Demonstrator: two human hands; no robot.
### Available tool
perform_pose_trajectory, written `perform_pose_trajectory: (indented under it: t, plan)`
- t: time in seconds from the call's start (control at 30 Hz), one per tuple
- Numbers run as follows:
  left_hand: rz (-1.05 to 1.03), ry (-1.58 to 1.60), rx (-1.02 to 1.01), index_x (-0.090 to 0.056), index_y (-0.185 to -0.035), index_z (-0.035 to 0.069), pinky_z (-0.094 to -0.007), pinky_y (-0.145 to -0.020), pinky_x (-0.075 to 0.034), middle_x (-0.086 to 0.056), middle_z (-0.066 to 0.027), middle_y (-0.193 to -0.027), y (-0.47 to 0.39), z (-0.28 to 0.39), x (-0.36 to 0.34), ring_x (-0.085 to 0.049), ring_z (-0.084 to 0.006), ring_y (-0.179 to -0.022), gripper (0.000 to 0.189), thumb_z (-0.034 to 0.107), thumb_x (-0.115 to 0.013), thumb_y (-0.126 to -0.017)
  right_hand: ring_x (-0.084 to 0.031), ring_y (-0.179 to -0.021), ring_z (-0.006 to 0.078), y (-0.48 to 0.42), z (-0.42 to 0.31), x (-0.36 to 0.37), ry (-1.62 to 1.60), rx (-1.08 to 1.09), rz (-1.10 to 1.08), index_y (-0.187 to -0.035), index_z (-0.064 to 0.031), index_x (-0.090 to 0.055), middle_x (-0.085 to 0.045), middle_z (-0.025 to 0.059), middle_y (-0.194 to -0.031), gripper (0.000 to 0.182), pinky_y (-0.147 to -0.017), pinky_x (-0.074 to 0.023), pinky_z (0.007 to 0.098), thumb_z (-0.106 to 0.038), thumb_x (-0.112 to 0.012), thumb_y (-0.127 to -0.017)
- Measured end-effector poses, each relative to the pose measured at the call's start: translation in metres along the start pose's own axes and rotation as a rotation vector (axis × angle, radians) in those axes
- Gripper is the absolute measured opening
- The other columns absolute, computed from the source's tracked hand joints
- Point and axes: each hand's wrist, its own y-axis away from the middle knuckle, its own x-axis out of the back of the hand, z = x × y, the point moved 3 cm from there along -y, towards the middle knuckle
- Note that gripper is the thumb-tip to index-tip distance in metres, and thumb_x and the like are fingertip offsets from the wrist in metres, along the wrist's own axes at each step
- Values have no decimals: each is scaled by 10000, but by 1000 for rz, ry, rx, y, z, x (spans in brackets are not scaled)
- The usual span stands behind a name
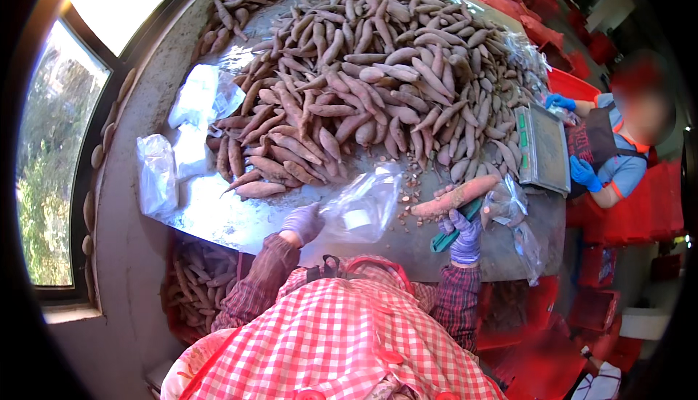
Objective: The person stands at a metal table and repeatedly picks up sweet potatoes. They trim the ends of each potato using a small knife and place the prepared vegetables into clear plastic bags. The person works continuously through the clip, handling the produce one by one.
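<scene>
My left hand (pixel 303 222), in a purple knit glove, grips the edge of a clear plastic bag (pixel 364 203) that lies spread over the metal table (pixel 229 225). At the right, my right hand (pixel 462 232), in a striped purple glove, holds a large sweet potato (pixel 457 196) together with a green-handled tool (pixel 444 241), whose kind I cannot tell. Small cut root ends (pixel 409 195) lie scattered between the bag and the sweet potato. Beyond both hands rises a big heap of sweet potatoes (pixel 349 89). A filled clear bag (pixel 504 203) rests just right of my right hand.
White plastic bag stacks (pixel 191 149) lie at the left. A scale (pixel 543 146) stands at the right, beside a co-worker in blue gloves (pixel 584 174). A red crate of sweet potatoes (pixel 202 285) sits below the table's left edge; more red crates (pixel 632 209) stand at the right.
</scene>
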Motion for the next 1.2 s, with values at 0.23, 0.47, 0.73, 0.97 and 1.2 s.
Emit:
perform_pose_trajectory:
  t: [0.23,0.47,0.73,0.97,1.2]
  plan:
    - [-63,7,-217,-598,-1022,33,-443,-778,-471,-621,-243,-904,-35,50,-6,-599,-386,-884,339,270,-521,-792,-618,-897,271,-22,41,-49,1035,172,-391,-1113,-54,-560,-614,155,-1046,347,-784,-485,368,-126,-628,-781]
    - [39,829,-91,-531,-1187,45,-297,-696,-498,-625,-97,-784,-12,43,32,-620,-188,-713,350,56,-558,-838,-602,-895,362,-17,160,20,1717,-279,-440,-1032,-63,-591,-629,199,-955,329,-776,-481,448,-248,-586,-760]
    - [439,608,-494,-539,-1153,1,-252,-772,-450,-608,-53,-884,37,69,51,-578,-127,-845,290,7,-550,-863,-588,-738,162,-35,52,-1,579,-187,-332,-970,-19,-618,-645,85,-837,236,-688,-476,284,-199,-612,-818]
    - [-481,1457,-335,-504,-1252,96,-331,-807,-463,-604,-99,-896,42,63,22,-585,-188,-822,363,183,-543,-901,-584,-686,317,-198,173,220,1360,-253,594,-937,-11,-629,-636,149,-785,387,-686,-483,390,-374,-584,-810]
    - [-1042,2246,-288,-298,-1399,164,-259,-624,-406,-503,-145,-1267,47,52,1,-551,-181,-861,626,398,-546,-873,-648,-826,292,-233,136,113,1174,-235,663,-945,-59,-644,-670,141,-864,302,-656,-503,454,-292,-606,-756]
